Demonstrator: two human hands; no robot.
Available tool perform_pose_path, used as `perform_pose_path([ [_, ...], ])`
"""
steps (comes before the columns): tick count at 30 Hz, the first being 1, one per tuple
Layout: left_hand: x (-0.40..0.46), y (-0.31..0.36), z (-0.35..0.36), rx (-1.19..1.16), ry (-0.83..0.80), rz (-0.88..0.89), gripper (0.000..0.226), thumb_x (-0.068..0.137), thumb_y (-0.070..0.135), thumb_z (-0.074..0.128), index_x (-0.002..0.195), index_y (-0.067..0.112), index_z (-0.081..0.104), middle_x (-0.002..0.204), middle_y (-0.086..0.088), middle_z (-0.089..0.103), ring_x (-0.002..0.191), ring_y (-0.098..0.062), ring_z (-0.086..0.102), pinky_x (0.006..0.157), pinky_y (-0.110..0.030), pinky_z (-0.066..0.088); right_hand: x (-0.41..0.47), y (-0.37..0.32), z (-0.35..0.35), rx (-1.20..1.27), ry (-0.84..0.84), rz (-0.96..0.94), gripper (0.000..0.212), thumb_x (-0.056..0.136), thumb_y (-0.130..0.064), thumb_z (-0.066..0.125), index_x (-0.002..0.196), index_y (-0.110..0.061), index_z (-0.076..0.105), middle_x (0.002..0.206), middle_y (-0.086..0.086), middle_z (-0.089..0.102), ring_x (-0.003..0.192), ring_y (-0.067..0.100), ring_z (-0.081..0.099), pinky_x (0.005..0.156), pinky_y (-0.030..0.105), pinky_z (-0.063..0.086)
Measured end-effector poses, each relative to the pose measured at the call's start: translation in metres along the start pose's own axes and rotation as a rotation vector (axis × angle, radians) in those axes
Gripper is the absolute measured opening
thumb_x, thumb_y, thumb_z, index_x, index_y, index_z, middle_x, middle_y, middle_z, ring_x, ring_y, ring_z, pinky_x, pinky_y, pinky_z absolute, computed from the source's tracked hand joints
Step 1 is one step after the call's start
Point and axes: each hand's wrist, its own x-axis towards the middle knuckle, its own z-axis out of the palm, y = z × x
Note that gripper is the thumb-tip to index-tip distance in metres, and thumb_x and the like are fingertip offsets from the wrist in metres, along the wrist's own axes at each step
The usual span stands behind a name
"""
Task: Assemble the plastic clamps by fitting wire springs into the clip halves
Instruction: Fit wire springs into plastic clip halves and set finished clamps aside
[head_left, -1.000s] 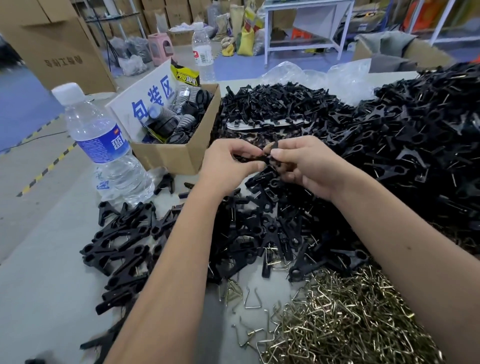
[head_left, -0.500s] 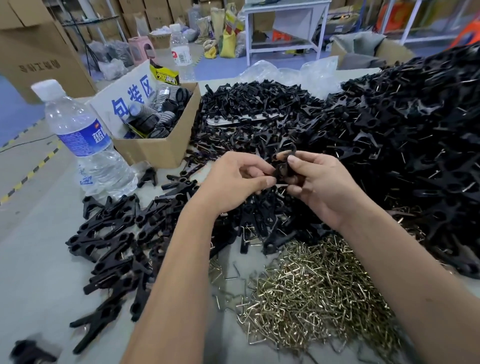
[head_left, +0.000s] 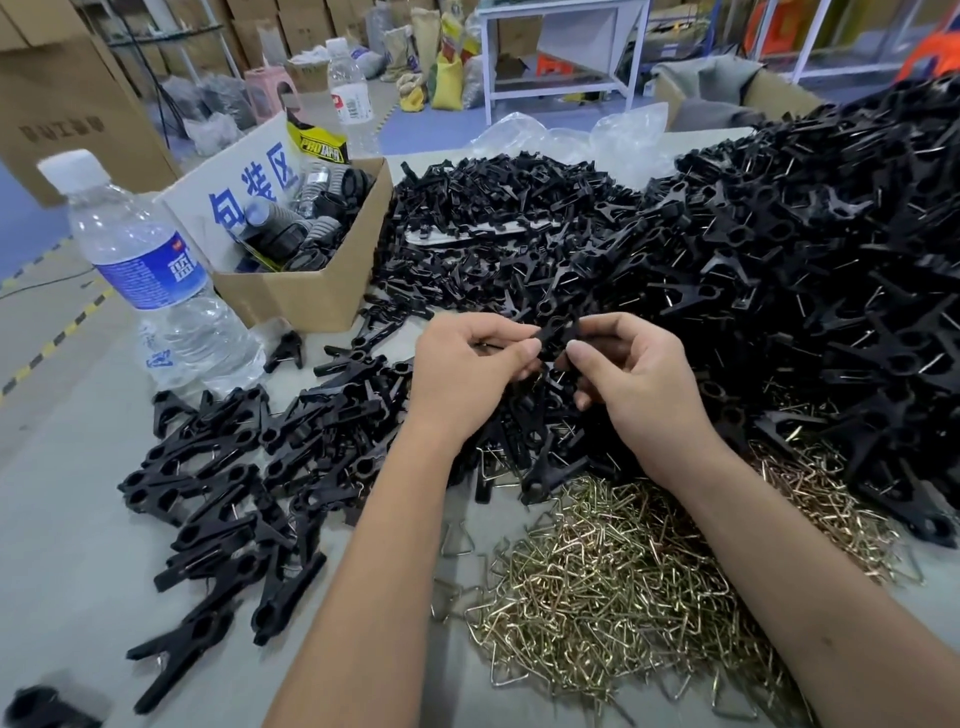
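- Both hands sit a little higher in the frame than half a second ago, and the left thumb has drawn back from the black part, so more of that part shows between the fingertips.
- Left hand (head_left: 467, 364) pinches the clip half (head_left: 557, 335) from the left, fingers curled over it and thumb beneath; right hand (head_left: 631, 371) pinches it from the right in the same way.
- Gripping it at both ends, just above centre frame and lifted clear of the heaps, probably keeps the part steady while a spring is worked in; whether a wire is already seated I cannot tell.
- Wire springs (head_left: 613, 587) lie in a brass-coloured heap at lower centre, right under the wrists, likely so the next one is a short reach away.
- Loose black halves (head_left: 519, 218) fill the upper centre, and a taller mound (head_left: 805, 260) of black parts with wire ends showing rises at the right.
- Clamps (head_left: 218, 499) lie spread at lower left, apart from the heaps, seemingly a finished lot.
- Water bottle (head_left: 150, 270) and cardboard box (head_left: 306, 291) stand at upper left on the table (head_left: 67, 582).
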Motion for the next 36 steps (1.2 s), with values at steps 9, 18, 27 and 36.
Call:
perform_pose_path([
  [9, 0.0002, -0.0029, 0.0037, -0.043, 0.063, -0.072, 0.010, 0.087, 0.001, 0.077, 0.087, 0.010, 0.080, 0.078, -0.008, 0.079, 0.078, -0.024, 0.079, 0.081, -0.042, 0.065, -0.0015, 0.0010, 0.0019, 0.030, 0.038, -0.007, 0.007, 0.097, -0.008, 0.070, 0.100, -0.015, 0.070, 0.084, 0.009, 0.077, 0.058, 0.013, 0.065, 0.055, 0.024, 0.055],
  [18, -0.0014, -0.0026, 0.0069, -0.053, 0.033, -0.067, 0.007, 0.085, 0.002, 0.080, 0.081, 0.007, 0.077, 0.075, -0.011, 0.077, 0.074, -0.030, 0.078, 0.076, -0.045, 0.066, -0.0014, 0.0010, 0.0035, 0.023, 0.043, 0.004, 0.007, 0.095, -0.007, 0.074, 0.099, -0.012, 0.070, 0.077, 0.003, 0.076, 0.060, 0.011, 0.065, 0.054, 0.026, 0.058],
  [27, -0.0036, -0.0020, 0.0079, -0.102, 0.031, -0.057, 0.010, 0.085, 0.001, 0.079, 0.078, 0.006, 0.076, 0.079, -0.015, 0.077, 0.077, -0.033, 0.078, 0.071, -0.037, 0.065, -0.0038, -0.0008, 0.0032, 0.043, 0.059, 0.013, 0.004, 0.095, -0.007, 0.073, 0.097, -0.008, 0.070, 0.072, 0.004, 0.074, 0.058, 0.012, 0.064, 0.053, 0.027, 0.058],
  [36, -0.0051, -0.0010, 0.0070, -0.103, -0.008, -0.031, 0.005, 0.087, 0.000, 0.079, 0.083, 0.002, 0.076, 0.083, -0.016, 0.077, 0.080, -0.030, 0.079, 0.072, -0.034, 0.064, -0.0033, -0.0005, 0.0030, 0.075, 0.060, 0.021, 0.004, 0.094, -0.005, 0.074, 0.095, -0.006, 0.071, 0.069, 0.005, 0.072, 0.056, 0.012, 0.063, 0.052, 0.030, 0.059],
])
